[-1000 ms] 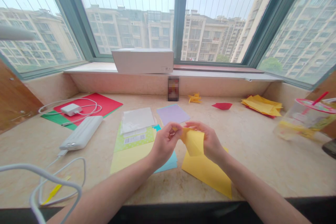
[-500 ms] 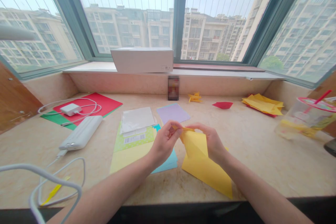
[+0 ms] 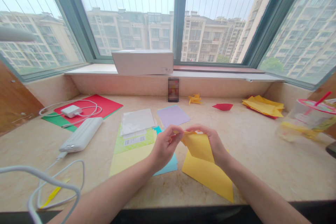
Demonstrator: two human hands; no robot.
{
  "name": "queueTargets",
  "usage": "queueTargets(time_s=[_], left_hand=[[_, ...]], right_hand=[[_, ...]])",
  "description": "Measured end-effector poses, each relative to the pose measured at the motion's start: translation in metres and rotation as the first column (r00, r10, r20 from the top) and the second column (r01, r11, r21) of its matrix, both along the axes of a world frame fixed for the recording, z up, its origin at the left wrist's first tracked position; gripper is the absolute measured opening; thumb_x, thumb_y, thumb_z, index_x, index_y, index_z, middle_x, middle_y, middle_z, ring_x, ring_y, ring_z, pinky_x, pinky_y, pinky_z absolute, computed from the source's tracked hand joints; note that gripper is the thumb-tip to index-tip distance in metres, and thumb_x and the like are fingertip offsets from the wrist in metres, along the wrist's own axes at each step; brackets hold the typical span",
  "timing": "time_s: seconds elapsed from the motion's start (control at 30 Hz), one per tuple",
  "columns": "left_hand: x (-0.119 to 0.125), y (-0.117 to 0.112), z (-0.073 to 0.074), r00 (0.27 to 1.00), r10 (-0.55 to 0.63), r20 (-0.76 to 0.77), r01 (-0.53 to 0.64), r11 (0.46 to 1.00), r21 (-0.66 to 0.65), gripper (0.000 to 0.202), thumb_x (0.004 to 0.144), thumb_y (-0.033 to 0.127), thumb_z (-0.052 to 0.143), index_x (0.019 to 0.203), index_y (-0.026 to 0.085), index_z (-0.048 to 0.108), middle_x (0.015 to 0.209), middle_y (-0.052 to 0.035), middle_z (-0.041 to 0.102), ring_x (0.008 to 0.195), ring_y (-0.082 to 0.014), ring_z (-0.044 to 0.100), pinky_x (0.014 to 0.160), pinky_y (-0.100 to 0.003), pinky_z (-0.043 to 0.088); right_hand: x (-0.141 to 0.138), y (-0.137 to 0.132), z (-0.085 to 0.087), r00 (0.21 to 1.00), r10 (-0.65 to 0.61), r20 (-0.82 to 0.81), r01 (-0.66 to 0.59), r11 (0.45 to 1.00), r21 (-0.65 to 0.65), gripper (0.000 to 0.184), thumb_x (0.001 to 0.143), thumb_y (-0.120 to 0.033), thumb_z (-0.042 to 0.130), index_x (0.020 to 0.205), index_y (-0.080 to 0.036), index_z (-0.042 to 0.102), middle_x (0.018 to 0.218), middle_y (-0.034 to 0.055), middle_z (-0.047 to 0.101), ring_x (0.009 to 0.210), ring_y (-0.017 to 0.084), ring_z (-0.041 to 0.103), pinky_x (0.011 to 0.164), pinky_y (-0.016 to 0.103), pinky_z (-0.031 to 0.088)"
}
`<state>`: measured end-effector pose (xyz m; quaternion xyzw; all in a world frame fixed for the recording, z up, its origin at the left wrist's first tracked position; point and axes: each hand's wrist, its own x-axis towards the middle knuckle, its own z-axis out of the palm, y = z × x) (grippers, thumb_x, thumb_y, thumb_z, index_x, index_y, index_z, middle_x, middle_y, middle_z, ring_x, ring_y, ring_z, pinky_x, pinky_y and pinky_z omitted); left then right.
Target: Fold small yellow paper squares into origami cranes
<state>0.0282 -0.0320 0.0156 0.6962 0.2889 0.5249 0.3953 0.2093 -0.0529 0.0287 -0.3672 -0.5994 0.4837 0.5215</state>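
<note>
The left hand and right hand pinched a yellow, part-folded paper above a smooth yellow paper sheet on the tan stone table. Some folds seemed done; a wide part looked unfolded.

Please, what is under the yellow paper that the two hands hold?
Below the held paper, another yellow sheet lies on the counter. The held paper and the right arm cover part of this sheet; what they cover cannot be seen.
</note>
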Motion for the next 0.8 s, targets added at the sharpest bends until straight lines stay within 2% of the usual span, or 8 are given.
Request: queueTargets(time_s=[0.1,0.2,0.3,0.4,0.47,0.53,0.63,0.8], left_hand=[[0.001,-0.001,0.0,0.999,0.022,-0.035,-0.022,1.0,0.017,0.021,0.095,0.038,0.056,0.09,0.018,0.06,0.077,-0.0008,0.063,0.07,-0.0135,0.059,0.065,-0.023,0.048],[0.002,-0.001,-0.001,1.0,0.006,-0.014,-0.006,1.0,0.015,0.02,0.096,0.037,0.055,0.091,0.018,0.059,0.081,-0.0016,0.064,0.074,-0.0141,0.061,0.068,-0.024,0.049],[0.001,-0.002,-0.001,1.0,-0.017,-0.005,0.017,1.0,-0.003,0.021,0.096,0.038,0.054,0.092,0.018,0.059,0.08,-0.0012,0.063,0.072,-0.0136,0.06,0.066,-0.023,0.049],[0.001,-0.002,-0.002,0.999,-0.014,-0.034,0.013,1.0,-0.017,0.02,0.096,0.037,0.054,0.091,0.018,0.059,0.075,0.0003,0.061,0.067,-0.0122,0.058,0.062,-0.021,0.047],[0.001,-0.002,-0.002,0.999,-0.013,-0.036,0.012,1.0,-0.025,0.018,0.096,0.035,0.054,0.091,0.018,0.059,0.075,0.0003,0.062,0.066,-0.0121,0.058,0.062,-0.021,0.048],[0.002,-0.002,-0.002,1.0,-0.009,-0.005,0.009,0.999,-0.031,0.016,0.095,0.033,0.055,0.092,0.018,0.059,0.078,-0.0003,0.064,0.068,-0.0125,0.061,0.064,-0.022,0.05],[0.003,-0.001,-0.002,0.998,-0.001,0.063,0.004,0.999,-0.049,0.013,0.095,0.03,0.056,0.094,0.018,0.06,0.086,-0.0023,0.067,0.075,-0.0137,0.064,0.069,-0.024,0.053],[0.002,-0.001,-0.002,0.998,0.062,0.009,-0.062,0.998,-0.016,0.015,0.094,0.028,0.057,0.089,0.017,0.064,0.085,-0.0034,0.069,0.077,-0.0141,0.066,0.071,-0.024,0.055]], right_hand=[[0.0,0.0,0.0,0.998,-0.04,0.04,0.039,0.999,0.021,0.018,0.077,-0.019,0.068,0.094,-0.024,0.073,0.089,0.0018,0.076,0.08,0.023,0.071,0.068,0.033,0.055],[0.001,0.0,-0.002,0.981,-0.124,0.149,0.102,0.984,0.149,0.019,0.075,-0.019,0.07,0.093,-0.023,0.074,0.087,0.0038,0.075,0.084,0.025,0.07,0.071,0.036,0.053],[0.003,-0.001,-0.005,0.942,-0.227,0.246,0.136,0.931,0.34,0.022,0.073,-0.023,0.074,0.095,-0.023,0.073,0.087,0.0055,0.074,0.085,0.027,0.068,0.077,0.041,0.052],[0.002,-0.002,-0.01,0.904,-0.339,0.262,0.181,0.857,0.483,0.028,0.071,-0.028,0.078,0.097,-0.024,0.069,0.089,0.0052,0.072,0.085,0.027,0.065,0.08,0.043,0.051],[0.002,0.0,-0.014,0.922,-0.33,0.203,0.196,0.849,0.492,0.03,0.073,-0.027,0.078,0.099,-0.025,0.064,0.09,0.0041,0.069,0.084,0.025,0.065,0.076,0.039,0.053],[0.001,0.002,-0.017,0.959,-0.261,0.111,0.18,0.861,0.476,0.027,0.076,-0.022,0.076,0.097,-0.025,0.06,0.094,0.0032,0.067,0.084,0.022,0.065,0.073,0.035,0.054],[0.001,0.006,-0.019,0.979,-0.201,0.046,0.154,0.86,0.487,0.021,0.08,-0.014,0.072,0.093,-0.025,0.06,0.101,0.003,0.065,0.091,0.021,0.064,0.079,0.034,0.053],[0.003,0.008,-0.019,0.933,-0.344,0.105,0.238,0.809,0.538,0.019,0.079,-0.011,0.073,0.09,-0.025,0.065,0.1,0.0028,0.066,0.093,0.021,0.063,0.082,0.035,0.05]])
